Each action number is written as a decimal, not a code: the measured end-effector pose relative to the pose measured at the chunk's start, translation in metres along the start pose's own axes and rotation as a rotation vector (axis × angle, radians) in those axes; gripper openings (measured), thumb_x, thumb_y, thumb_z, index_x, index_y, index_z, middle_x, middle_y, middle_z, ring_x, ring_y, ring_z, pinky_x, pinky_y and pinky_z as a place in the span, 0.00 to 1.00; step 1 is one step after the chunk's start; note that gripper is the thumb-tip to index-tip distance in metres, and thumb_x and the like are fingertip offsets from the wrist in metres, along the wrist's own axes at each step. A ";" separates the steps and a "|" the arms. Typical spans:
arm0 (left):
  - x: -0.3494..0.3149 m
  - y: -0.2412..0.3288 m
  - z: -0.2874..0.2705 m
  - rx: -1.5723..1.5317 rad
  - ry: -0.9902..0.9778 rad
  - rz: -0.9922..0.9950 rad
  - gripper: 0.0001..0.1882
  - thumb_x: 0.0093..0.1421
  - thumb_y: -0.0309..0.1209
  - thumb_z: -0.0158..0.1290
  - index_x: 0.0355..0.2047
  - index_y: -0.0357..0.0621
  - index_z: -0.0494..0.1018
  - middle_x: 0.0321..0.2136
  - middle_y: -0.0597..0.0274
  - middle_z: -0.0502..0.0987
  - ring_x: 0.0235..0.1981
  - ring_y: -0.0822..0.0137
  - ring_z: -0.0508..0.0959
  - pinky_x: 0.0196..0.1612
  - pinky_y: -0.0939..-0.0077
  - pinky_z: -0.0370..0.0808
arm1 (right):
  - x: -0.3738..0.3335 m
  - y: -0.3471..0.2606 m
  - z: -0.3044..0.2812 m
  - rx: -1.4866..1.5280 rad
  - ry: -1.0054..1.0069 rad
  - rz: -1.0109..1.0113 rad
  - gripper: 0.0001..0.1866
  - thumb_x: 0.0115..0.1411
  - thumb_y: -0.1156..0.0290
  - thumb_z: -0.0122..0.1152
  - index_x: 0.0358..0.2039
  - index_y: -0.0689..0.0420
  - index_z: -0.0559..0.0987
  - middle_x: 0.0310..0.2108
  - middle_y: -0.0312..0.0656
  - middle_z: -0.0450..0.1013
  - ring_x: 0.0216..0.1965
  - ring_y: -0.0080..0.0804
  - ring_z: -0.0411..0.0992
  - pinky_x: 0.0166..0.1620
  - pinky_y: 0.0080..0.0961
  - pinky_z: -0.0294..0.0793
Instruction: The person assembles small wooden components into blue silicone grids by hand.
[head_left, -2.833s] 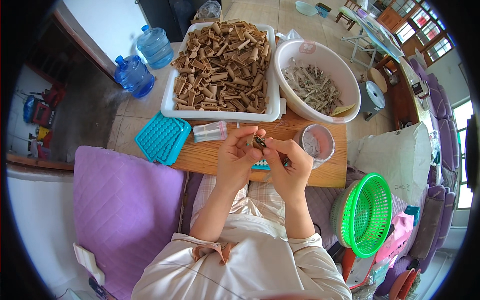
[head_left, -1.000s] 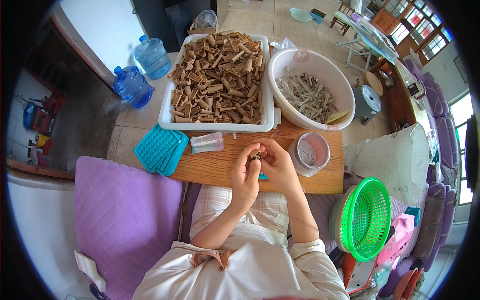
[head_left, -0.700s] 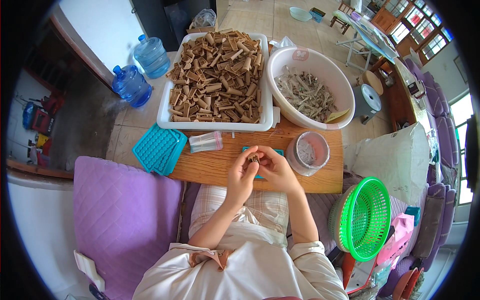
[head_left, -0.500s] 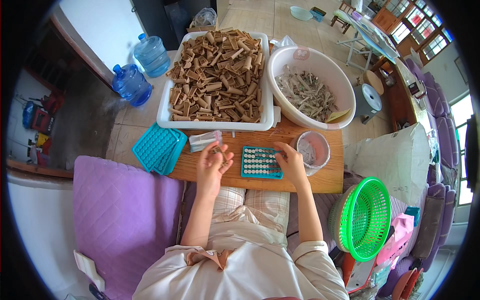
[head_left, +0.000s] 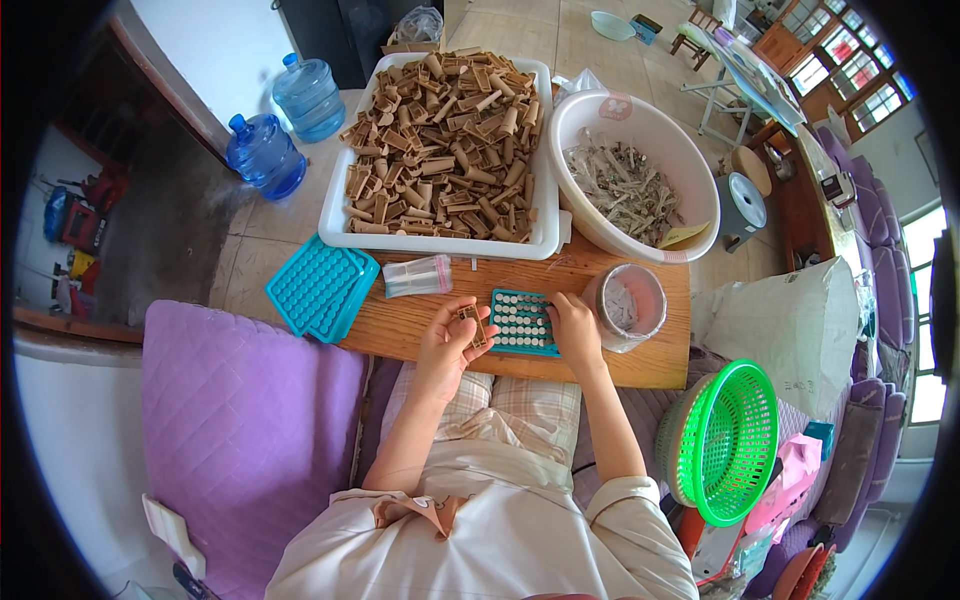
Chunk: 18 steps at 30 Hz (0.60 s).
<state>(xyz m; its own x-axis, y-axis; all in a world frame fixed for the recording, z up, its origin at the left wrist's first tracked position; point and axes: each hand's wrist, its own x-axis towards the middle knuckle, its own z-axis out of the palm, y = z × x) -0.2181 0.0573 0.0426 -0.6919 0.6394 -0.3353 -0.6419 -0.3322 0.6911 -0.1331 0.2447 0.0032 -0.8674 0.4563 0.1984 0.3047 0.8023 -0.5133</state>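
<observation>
My left hand [head_left: 448, 345] is closed round a small brown plastic shell [head_left: 474, 327], its hollow side facing up, just left of a teal tray. The teal tray [head_left: 527, 350] lies on the wooden table and holds rows of small round whitish pieces, with some darker ones toward its right side. Over the tray's right edge, my right hand [head_left: 577, 334] has its fingers bent down and pinched together. Whatever is between those fingertips is hidden.
A white bin [head_left: 340, 240] heaped with brown shells stands beyond the hands. Beside it is a pale basin [head_left: 570, 190] of clear-wrapped pieces. A lined pink bucket [head_left: 655, 310], stacked teal trays [head_left: 310, 285] and a plastic bag [head_left: 418, 277] share the table. Green baskets [head_left: 745, 440] stand at right.
My left hand has moved right and down, bringing the brown shell beside the teal tray. My right hand has shifted slightly lower at the tray's right edge. The view has shifted a little.
</observation>
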 end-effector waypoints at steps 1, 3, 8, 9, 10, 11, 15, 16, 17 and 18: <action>-0.001 0.000 0.000 0.008 0.001 -0.002 0.15 0.56 0.28 0.46 0.45 0.45 0.62 0.40 0.59 0.70 0.36 0.66 0.74 0.37 0.74 0.74 | 0.001 0.002 0.002 -0.005 0.009 0.005 0.05 0.47 0.77 0.52 0.27 0.58 0.70 0.26 0.45 0.68 0.30 0.44 0.68 0.32 0.35 0.67; -0.003 0.001 0.002 0.011 -0.004 0.002 0.15 0.56 0.28 0.46 0.45 0.45 0.62 0.40 0.59 0.70 0.36 0.66 0.74 0.37 0.75 0.74 | 0.002 0.002 0.003 -0.009 0.021 0.009 0.04 0.47 0.76 0.52 0.26 0.58 0.70 0.25 0.44 0.68 0.30 0.42 0.68 0.31 0.34 0.68; -0.005 0.000 0.001 0.004 -0.004 0.000 0.16 0.55 0.29 0.48 0.44 0.44 0.62 0.39 0.58 0.70 0.35 0.67 0.74 0.36 0.76 0.73 | 0.007 -0.005 0.004 -0.029 0.018 0.097 0.03 0.47 0.77 0.53 0.24 0.61 0.69 0.24 0.48 0.69 0.27 0.48 0.67 0.30 0.35 0.67; -0.006 0.000 0.001 -0.002 -0.028 -0.006 0.16 0.55 0.29 0.48 0.45 0.43 0.62 0.39 0.58 0.70 0.34 0.67 0.74 0.36 0.76 0.74 | 0.007 -0.006 0.002 -0.029 0.017 0.098 0.03 0.47 0.77 0.53 0.24 0.61 0.69 0.24 0.48 0.69 0.27 0.48 0.67 0.30 0.35 0.67; -0.006 0.000 0.001 -0.006 -0.050 -0.013 0.17 0.55 0.28 0.48 0.45 0.43 0.62 0.38 0.57 0.70 0.34 0.67 0.75 0.36 0.76 0.74 | 0.008 -0.010 -0.004 0.031 0.081 0.098 0.04 0.46 0.78 0.53 0.26 0.60 0.70 0.24 0.47 0.69 0.27 0.46 0.68 0.30 0.33 0.68; -0.006 0.003 0.002 -0.007 -0.047 -0.012 0.17 0.55 0.28 0.48 0.45 0.43 0.62 0.38 0.57 0.70 0.34 0.67 0.75 0.36 0.76 0.74 | 0.011 -0.015 -0.009 0.090 0.144 0.096 0.06 0.46 0.78 0.53 0.27 0.59 0.71 0.23 0.47 0.69 0.26 0.44 0.68 0.29 0.31 0.69; -0.007 0.020 0.015 0.037 -0.138 -0.014 0.21 0.52 0.29 0.51 0.47 0.41 0.61 0.39 0.57 0.70 0.34 0.66 0.75 0.35 0.77 0.75 | 0.021 -0.048 -0.040 0.952 0.075 0.277 0.06 0.51 0.78 0.53 0.31 0.62 0.73 0.26 0.39 0.71 0.27 0.24 0.70 0.30 0.16 0.68; -0.008 0.024 0.020 0.051 -0.180 0.008 0.23 0.51 0.31 0.53 0.47 0.41 0.61 0.39 0.56 0.70 0.33 0.65 0.75 0.33 0.77 0.76 | 0.022 -0.059 -0.053 0.953 0.069 0.293 0.06 0.51 0.78 0.53 0.31 0.62 0.73 0.26 0.39 0.71 0.27 0.24 0.70 0.30 0.16 0.68; -0.007 0.028 0.024 0.049 -0.172 -0.002 0.23 0.51 0.31 0.53 0.47 0.41 0.61 0.39 0.56 0.70 0.33 0.65 0.75 0.33 0.77 0.76 | 0.025 -0.070 -0.065 1.196 -0.002 0.332 0.05 0.52 0.78 0.51 0.31 0.61 0.73 0.26 0.37 0.70 0.28 0.22 0.70 0.30 0.15 0.69; -0.007 0.031 0.029 0.069 -0.217 0.064 0.23 0.51 0.30 0.53 0.47 0.40 0.61 0.39 0.57 0.70 0.34 0.65 0.75 0.35 0.77 0.75 | 0.025 -0.078 -0.073 1.439 -0.070 0.373 0.05 0.54 0.78 0.50 0.32 0.61 0.72 0.27 0.34 0.70 0.28 0.20 0.69 0.31 0.13 0.71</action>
<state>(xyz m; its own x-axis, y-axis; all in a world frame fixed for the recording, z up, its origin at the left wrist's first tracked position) -0.2235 0.0625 0.0852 -0.6379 0.7555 -0.1491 -0.5699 -0.3329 0.7512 -0.1500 0.2217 0.1092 -0.8582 0.4923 -0.1451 -0.0961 -0.4319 -0.8968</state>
